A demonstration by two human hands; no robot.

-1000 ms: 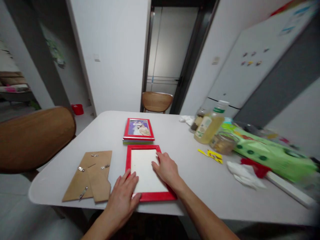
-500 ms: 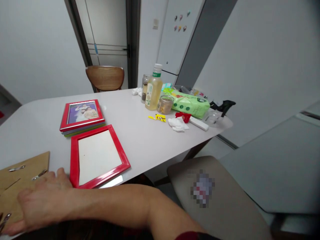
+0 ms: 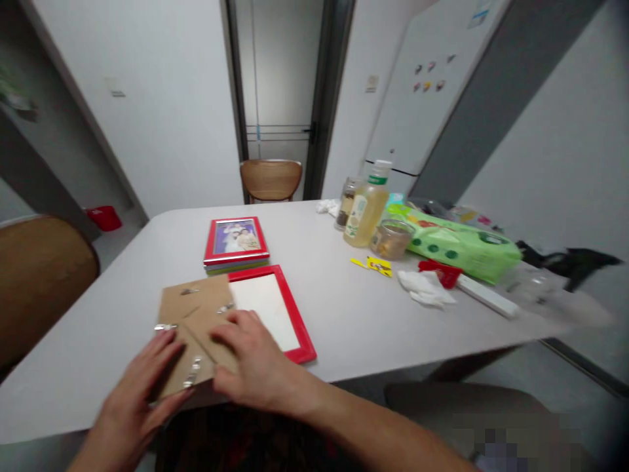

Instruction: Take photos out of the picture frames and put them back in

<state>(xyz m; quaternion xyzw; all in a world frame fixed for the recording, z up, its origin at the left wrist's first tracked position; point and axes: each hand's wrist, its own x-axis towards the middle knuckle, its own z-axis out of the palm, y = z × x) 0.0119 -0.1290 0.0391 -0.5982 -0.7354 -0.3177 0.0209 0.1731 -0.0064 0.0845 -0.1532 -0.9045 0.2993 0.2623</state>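
A brown backing board point(image 3: 196, 308) with metal clips lies at the table's near edge, overlapping the left side of a red frame point(image 3: 295, 314) that shows a white sheet. My left hand point(image 3: 142, 387) grips the board's lower left part, fingers on top and thumb at the near edge. On the board's right side, my right hand point(image 3: 253, 357) holds it with curled fingers, the thumb at the near edge. Behind them, a red frame with a photo point(image 3: 238, 239) rests on a stack of other frames.
On the white table point(image 3: 334, 334), at the right, stand a bottle point(image 3: 366, 210), a glass jar point(image 3: 392, 239) and a green tissue pack point(image 3: 457, 246). Crumpled tissue point(image 3: 426, 288) and a white bar point(image 3: 486, 296) lie nearer. Chairs point(image 3: 271, 180) surround the table.
The view has swung left, and my left hand is now visible on the board. The board now overlaps the red frame's left side; before, a gap separated them.
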